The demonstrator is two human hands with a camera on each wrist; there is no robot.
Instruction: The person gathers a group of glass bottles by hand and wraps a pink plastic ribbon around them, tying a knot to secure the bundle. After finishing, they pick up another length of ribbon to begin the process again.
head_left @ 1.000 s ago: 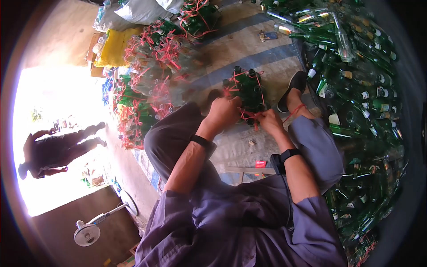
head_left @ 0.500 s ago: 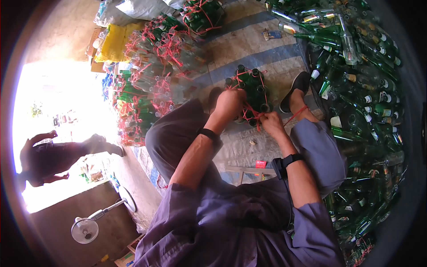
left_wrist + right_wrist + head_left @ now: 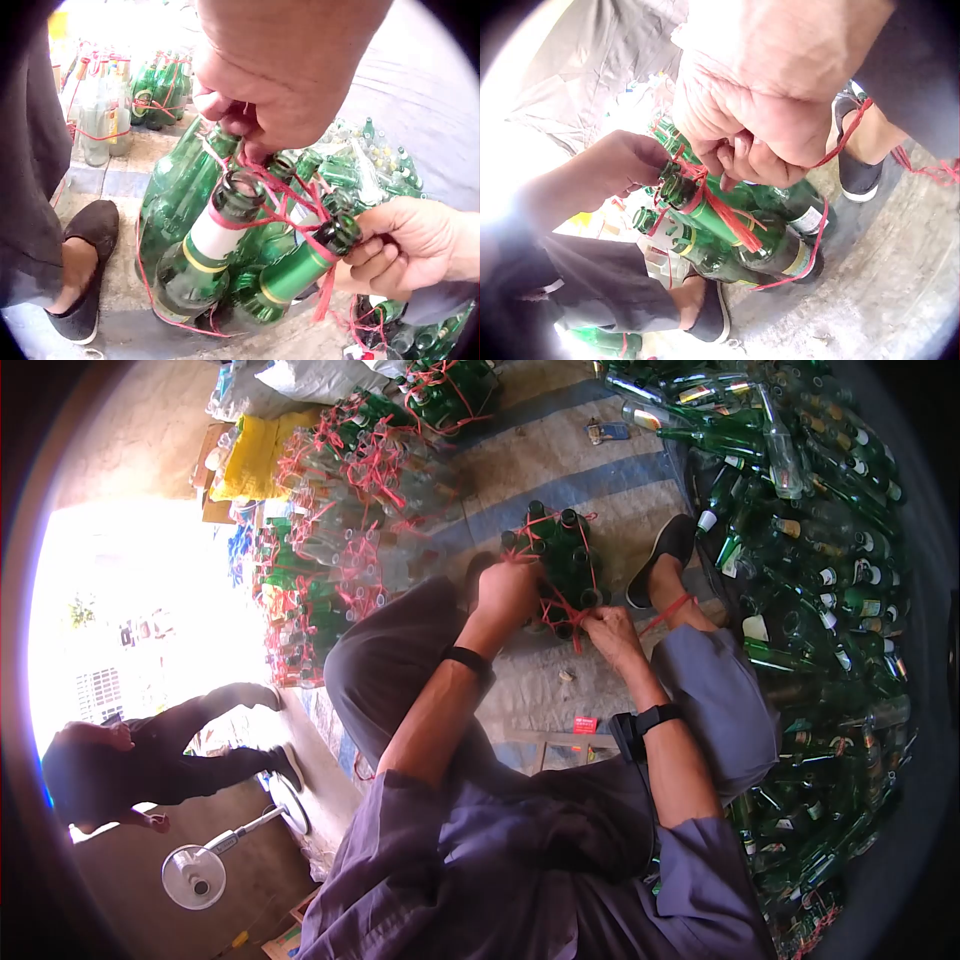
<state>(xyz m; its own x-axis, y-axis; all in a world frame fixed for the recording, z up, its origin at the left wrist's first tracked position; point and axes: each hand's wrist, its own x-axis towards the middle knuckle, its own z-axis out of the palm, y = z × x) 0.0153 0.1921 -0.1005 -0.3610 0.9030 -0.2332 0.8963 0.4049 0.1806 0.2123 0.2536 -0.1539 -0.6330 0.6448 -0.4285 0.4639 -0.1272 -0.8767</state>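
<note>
Between my feet stands a bundle of green glass bottles (image 3: 570, 565), their necks laced with red string (image 3: 281, 196) and another strand round their bodies. My left hand (image 3: 505, 595) is at the near left necks, fingers curled on the string; in the left wrist view this hand (image 3: 285, 82) covers part of the lacing. At the nearest neck my right hand (image 3: 612, 635) pinches red string, seen from above in the right wrist view, where the hand (image 3: 761, 120) has its fingers bent. A taut strand (image 3: 849, 135) leads from it towards my ankle. Loose string ends (image 3: 735, 221) hang beside a neck.
A large heap of loose bottles (image 3: 820, 560) lies to the right. Tied bottle bundles (image 3: 340, 540) stand at the left, near a yellow sack (image 3: 262, 460). A fan (image 3: 195, 877) stands lower left, and a person (image 3: 150, 760) is by the bright doorway.
My left hand has shifted slightly about the necks, while my right stays at the nearest neck with the string. The person by the doorway has walked closer, towards the fan.
</note>
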